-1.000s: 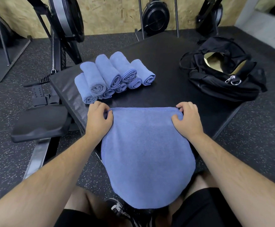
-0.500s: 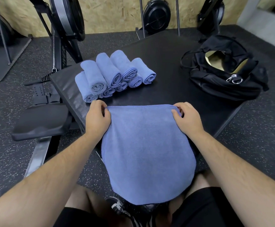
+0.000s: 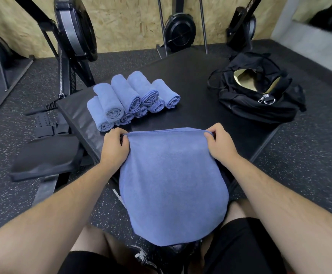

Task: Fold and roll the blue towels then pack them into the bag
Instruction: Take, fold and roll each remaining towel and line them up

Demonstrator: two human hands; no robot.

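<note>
Blue towel (image 3: 173, 184) edge higher, between both hands (image 3: 114, 149) (image 3: 220, 145)

Soft matt cloth towel (image 3: 173, 184); smooth black padded platform (image 3: 190, 76).

Left hand (image 3: 114, 150) and right hand (image 3: 221, 144) have carried the far edge of the blue towel (image 3: 173, 184) slightly forward over the surface (image 3: 190, 80), nearer the rolled towels (image 3: 129, 99). The pinched edge now looks slightly raised. The towel's hanging end has come up a little.
</note>
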